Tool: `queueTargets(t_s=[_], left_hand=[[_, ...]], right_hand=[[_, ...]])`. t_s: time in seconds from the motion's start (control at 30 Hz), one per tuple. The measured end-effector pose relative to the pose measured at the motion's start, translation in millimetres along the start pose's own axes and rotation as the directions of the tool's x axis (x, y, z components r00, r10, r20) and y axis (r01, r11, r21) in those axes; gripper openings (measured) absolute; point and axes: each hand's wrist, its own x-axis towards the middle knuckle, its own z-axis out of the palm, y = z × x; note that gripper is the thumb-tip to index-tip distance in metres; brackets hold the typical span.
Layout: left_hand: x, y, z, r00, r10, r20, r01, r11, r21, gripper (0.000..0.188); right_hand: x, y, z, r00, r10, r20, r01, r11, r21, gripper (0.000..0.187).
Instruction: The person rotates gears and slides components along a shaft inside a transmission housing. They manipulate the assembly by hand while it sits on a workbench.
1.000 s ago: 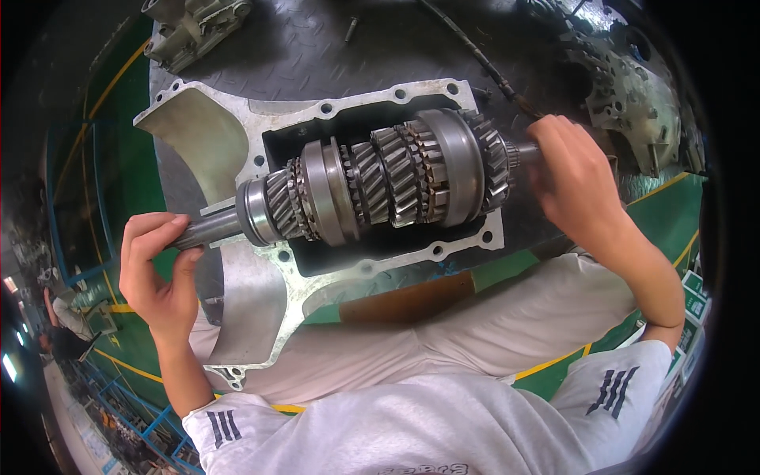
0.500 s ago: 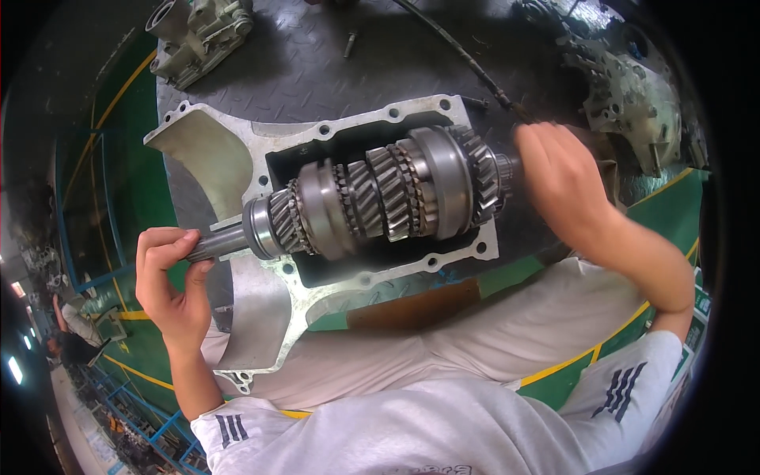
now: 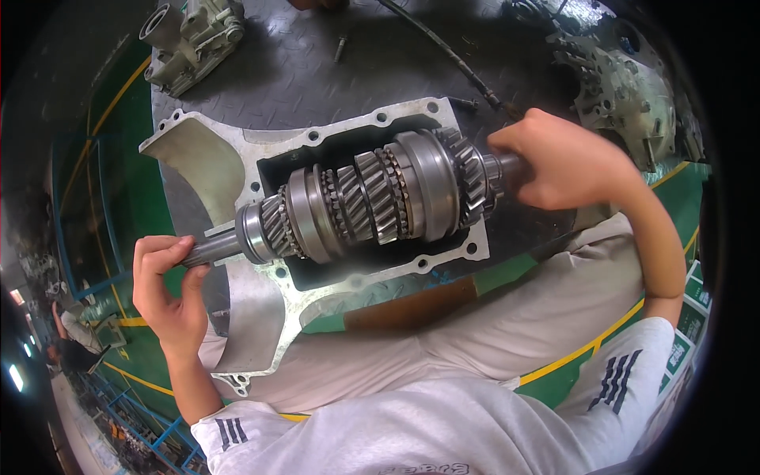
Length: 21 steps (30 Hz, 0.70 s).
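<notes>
Gripping gear shaft (image 3: pixel 364 198), hands (image 3: pixel 169 291) (image 3: pixel 571 165) apart

Small bolt (image 3: pixel 340 49), long dark rod (image 3: pixel 457 63) on black tabletop (image 3: pixel 277 83); grey casting (image 3: pixel 198 49) upper left.

Place: mechanical workshop
Bench (image 3: pixel 380 75): dark, tread-patterned top
Parts about: gear shaft (image 3: pixel 362 198), open housing (image 3: pixel 260 305), cast casings (image 3: pixel 198 49), loose bolt (image 3: pixel 340 49)
Floor (image 3: pixel 677 202): green, yellow lines (image 3: pixel 582 353) marked
Left side: blue frames (image 3: pixel 103 286)
</notes>
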Motion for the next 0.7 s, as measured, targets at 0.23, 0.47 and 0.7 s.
queueTargets(t_s=[0.23, 0.47, 0.7], left_hand=[[-1, -1, -2, 1.0, 0.003, 0.012, -0.003, 1.0, -0.008, 0.03], [3, -4, -6, 0.999, 0.005, 0.054, -0.004, 1.0, -0.017, 0.023], [1, -5, -5, 0.954, -0.26, 0.15, 0.292, 0.919, -0.264, 0.029]], right_hand=[[-33, -16, 41, 0.873, -0.192, -0.448, 0.007, 0.924, -0.383, 0.048], [-17, 6, 47, 0.87, -0.105, -0.481, -0.085, 0.93, -0.357, 0.024], [1, 10, -8, 0.999, -0.043, -0.003, 0.043, 0.99, 0.133, 0.025]])
